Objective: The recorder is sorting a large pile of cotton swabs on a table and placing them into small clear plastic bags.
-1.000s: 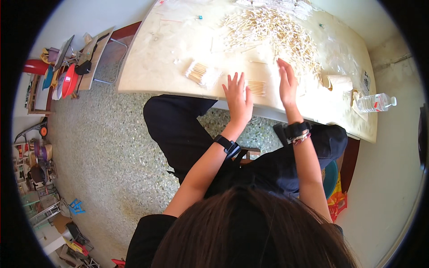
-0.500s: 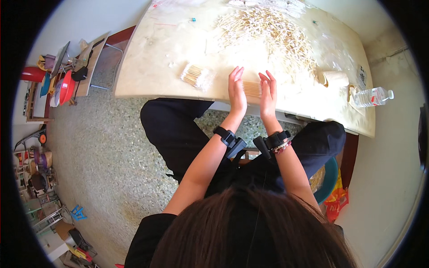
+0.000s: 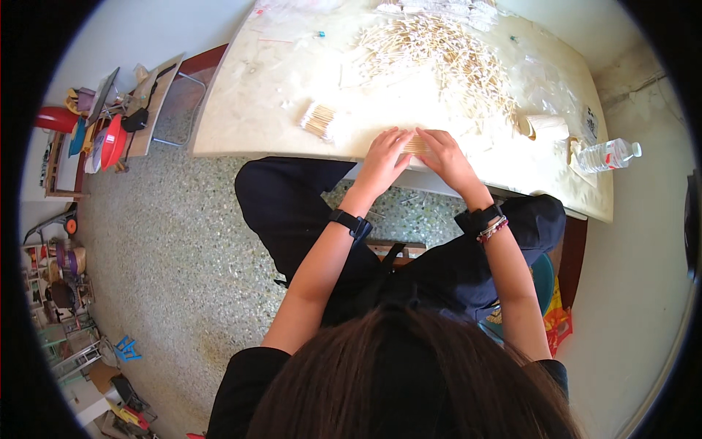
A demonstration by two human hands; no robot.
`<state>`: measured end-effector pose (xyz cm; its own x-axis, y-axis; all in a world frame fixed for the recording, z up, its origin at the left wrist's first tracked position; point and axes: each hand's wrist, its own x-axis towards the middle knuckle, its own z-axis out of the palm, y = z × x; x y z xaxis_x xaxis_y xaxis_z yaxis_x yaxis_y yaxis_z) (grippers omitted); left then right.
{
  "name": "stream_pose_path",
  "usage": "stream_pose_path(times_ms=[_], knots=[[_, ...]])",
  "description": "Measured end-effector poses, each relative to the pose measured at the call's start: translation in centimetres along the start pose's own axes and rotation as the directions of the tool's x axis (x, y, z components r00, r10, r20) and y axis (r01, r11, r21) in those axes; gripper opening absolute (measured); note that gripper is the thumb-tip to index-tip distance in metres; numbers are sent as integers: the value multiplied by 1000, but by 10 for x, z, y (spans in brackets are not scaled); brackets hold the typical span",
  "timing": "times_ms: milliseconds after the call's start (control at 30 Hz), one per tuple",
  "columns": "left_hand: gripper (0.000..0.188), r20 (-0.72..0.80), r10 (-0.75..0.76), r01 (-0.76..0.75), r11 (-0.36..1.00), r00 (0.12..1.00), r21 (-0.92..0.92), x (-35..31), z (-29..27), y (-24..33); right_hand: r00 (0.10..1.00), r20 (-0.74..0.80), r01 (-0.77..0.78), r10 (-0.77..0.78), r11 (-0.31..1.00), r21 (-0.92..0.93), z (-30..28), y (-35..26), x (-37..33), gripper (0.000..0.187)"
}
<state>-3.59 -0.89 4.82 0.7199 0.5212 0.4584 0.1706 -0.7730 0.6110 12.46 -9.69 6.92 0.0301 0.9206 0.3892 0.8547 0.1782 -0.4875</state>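
Note:
A small row of cotton swabs (image 3: 415, 146) with pale wooden sticks lies near the front edge of the table, between my hands. My left hand (image 3: 382, 164) closes on its left end, fingers bent over the top. From the other side, my right hand (image 3: 447, 162) grips the right end with curled fingers. Most of the swab tips are hidden under my fingers. To the left of my hands sits a packed bundle of swabs (image 3: 319, 121), apparently in clear plastic. Beyond my hands spreads a large loose heap of cotton swabs (image 3: 439, 55).
On the table's (image 3: 248, 110) right side are a clear plastic bottle (image 3: 607, 156), a roll of pale material (image 3: 547, 127) and crumpled clear film (image 3: 545, 88). White packs (image 3: 446, 7) line the far edge. A teal tub (image 3: 542, 282) stands below, by my right leg.
My hands have turned from upright, flat palms beside the swabs to bent fingers gripping both ends. My forearms have spread apart.

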Motion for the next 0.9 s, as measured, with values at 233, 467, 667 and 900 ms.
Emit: stream_pose_path(times_ms=[233, 467, 667, 900], knots=[[23, -23, 85, -84, 995, 996, 53, -2, -1, -2, 999, 37, 16, -17, 1000, 13, -3, 4, -1, 41], [21, -60, 106, -100, 991, 993, 92, -5, 1, 2, 999, 3, 33, -33, 999, 15, -2, 2, -4, 34], [18, -68, 56, -53, 998, 996, 45, -4, -1, 1, 999, -18, 38, -37, 999, 37, -1, 0, -4, 29], [17, -83, 53, -50, 998, 995, 41, -5, 1, 0, 998, -43, 49, -47, 997, 53, 0, 1, -4, 23]])
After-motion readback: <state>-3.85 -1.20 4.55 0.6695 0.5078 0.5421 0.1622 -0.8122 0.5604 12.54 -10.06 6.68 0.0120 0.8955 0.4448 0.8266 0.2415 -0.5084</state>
